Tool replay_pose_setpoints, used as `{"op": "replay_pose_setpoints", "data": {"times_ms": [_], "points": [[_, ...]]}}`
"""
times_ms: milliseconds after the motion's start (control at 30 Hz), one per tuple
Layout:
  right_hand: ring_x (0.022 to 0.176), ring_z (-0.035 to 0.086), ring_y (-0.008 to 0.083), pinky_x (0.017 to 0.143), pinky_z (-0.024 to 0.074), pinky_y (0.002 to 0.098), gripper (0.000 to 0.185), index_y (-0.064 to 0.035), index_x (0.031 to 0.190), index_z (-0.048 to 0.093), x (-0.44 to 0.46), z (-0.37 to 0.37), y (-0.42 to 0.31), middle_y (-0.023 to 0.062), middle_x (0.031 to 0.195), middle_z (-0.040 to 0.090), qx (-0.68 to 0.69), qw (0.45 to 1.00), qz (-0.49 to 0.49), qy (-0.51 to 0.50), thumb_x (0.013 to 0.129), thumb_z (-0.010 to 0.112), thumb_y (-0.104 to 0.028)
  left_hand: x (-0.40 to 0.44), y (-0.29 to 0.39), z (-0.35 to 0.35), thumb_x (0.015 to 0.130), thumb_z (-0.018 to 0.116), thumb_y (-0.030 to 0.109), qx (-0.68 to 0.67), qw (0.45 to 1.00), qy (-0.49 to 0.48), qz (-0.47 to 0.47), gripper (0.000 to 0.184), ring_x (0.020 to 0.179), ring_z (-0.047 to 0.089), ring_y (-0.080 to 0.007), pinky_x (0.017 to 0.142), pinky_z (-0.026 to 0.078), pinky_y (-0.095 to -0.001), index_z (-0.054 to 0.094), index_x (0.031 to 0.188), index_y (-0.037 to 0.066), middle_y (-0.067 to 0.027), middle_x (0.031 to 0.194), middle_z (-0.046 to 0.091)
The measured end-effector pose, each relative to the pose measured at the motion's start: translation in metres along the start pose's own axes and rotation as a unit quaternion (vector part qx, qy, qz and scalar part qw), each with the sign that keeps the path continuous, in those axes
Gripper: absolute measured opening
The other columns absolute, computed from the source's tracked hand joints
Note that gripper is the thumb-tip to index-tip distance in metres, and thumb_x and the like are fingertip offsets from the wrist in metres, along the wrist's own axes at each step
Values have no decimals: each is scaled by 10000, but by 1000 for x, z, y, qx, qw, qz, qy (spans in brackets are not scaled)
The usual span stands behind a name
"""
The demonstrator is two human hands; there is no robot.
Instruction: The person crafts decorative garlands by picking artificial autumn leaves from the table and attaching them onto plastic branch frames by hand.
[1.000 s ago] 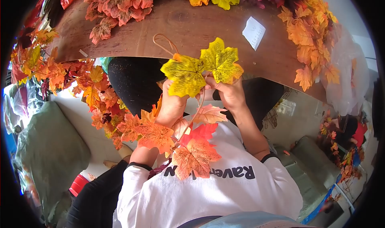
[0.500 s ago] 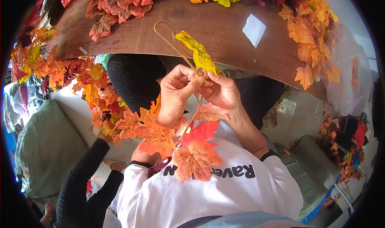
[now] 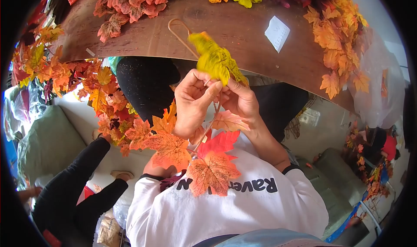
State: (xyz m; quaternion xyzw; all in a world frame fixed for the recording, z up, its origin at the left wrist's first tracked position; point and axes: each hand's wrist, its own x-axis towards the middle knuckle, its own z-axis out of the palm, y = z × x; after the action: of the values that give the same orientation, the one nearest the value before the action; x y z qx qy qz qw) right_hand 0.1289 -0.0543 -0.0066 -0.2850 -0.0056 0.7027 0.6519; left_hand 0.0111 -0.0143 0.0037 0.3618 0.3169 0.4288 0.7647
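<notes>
My left hand (image 3: 190, 100) is closed, thumb and fingers pinching the brown stem of an artificial maple-leaf garland near a yellow leaf. My right hand (image 3: 240, 100) is closed beside it, thumb and fingertips at the base of the yellow maple leaf (image 3: 216, 61), which is smeared by motion. The fingertips nearly meet, and the exact join between leaf and stem is hidden. Beyond my hands the brown stem (image 3: 177, 26) bends into a loop over the table edge. Below them hang orange leaves (image 3: 213, 174) and a red leaf (image 3: 221, 143), against my white shirt.
A brown table (image 3: 208, 25) curves across the front, with a white paper (image 3: 276, 33) on it. Coral leaves (image 3: 134, 1) and orange leaves (image 3: 332, 43) lie toward its sides. A leaf garland (image 3: 102, 95) hangs at left. Another person's black-clad legs (image 3: 74, 177) are at lower left.
The yellow leaf has turned from nearly edge-on to show more of its face, hiding part of the stem. My hands stay nearly in place. The other person's limbs at left have shifted.
</notes>
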Motion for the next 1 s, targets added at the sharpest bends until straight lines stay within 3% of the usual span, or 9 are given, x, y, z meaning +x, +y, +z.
{"op": "replay_pose_setpoints", "data": {"times_ms": [167, 333, 533, 667, 800, 833, 933, 967, 1000], "points": [[678, 519, 125, 582, 432, 265, 60, -36, 836, 566, -1, -5, -5, 49, 773, 551, -71, 994, -51, -58, 834, 570, -95, 1, -1, -2, 803, 590, -19, 6, 1000, -19, 2, 183, 688, 595, -118, 558, 455, -199, 534, 976, -33, -98, 816, 625], [690, 536, 143, 590, 436, 259, 86, -9, 838, 575, 0, -10, -12, 69, 770, 565, -120, 989, -52, -75, 835, 568, -94, 4, 5, -3, 804, 581, -14, -27, 998, -30, -52, 106, 658, 591, -131, 540, 443, -220, 580, 906, -41, -96, 785, 627], [733, 560, 181, 632, 482, 309, 64, 7, 840, 572, -3, -5, -14, 84, 768, 556, -142, 982, -67, -100, 807, 591, -44, 3, 1, -12, 797, 560, -44, -62, 993, -36, -96, 139, 669, 596, -146, 566, 466, -235, 562, 936, -44, -102, 821, 628], [818, 587, 223, 700, 501, 370, 223, -8, 994, 554, 4, -13, -16, 106, 940, 578, -197, 959, -112, -170, 775, 597, -3, 9, 14, -14, 817, 543, -36, -21, 990, -66, -119, 142, 755, 602, -116, 659, 479, -230, 578, 955, -28, -76, 904, 633], [806, 558, 169, 702, 456, 334, 216, -46, 984, 570, 9, -16, -6, 62, 872, 580, -49, 996, -37, -72, 772, 606, -24, 18, 19, -11, 809, 537, -55, 47, 994, -78, -63, 192, 819, 574, -86, 704, 472, -223, 576, 994, -23, -44, 906, 616], [775, 529, 141, 676, 410, 313, 283, -59, 1063, 534, 9, -9, -1, 37, 900, 572, -3, 1000, -11, -21, 787, 594, -65, 18, 19, -11, 804, 542, -57, 42, 995, -69, -59, 195, 813, 570, -84, 699, 473, -222, 574, 994, -24, -40, 894, 612], [857, 525, 152, 753, 421, 299, 415, -58, 1197, 433, 7, -22, 9, 50, 943, 539, 142, 975, 78, -150, 819, 573, -157, 18, 25, -4, 816, 557, -26, 31, 994, -51, -92, 122, 715, 566, -72, 609, 475, -199, 551, 937, -9, -37, 829, 596], [714, 482, 109, 652, 394, 258, 358, -53, 1142, 448, 8, -20, 13, 16, 838, 489, 162, 968, 67, -178, 833, 567, -190, 19, 26, -2, 824, 555, -14, 22, 994, -44, -100, 98, 686, 564, -70, 581, 471, -190, 543, 921, 0, -41, 823, 595], [682, 461, 102, 632, 390, 253, 320, -51, 1103, 453, 8, -18, 15, 12, 810, 467, 177, 964, 67, -186, 838, 562, -193, 19, 27, 1, 832, 552, -1, 12, 993, -37, -108, 75, 657, 562, -67, 553, 466, -182, 536, 904, 8, -44, 817, 595]]}}
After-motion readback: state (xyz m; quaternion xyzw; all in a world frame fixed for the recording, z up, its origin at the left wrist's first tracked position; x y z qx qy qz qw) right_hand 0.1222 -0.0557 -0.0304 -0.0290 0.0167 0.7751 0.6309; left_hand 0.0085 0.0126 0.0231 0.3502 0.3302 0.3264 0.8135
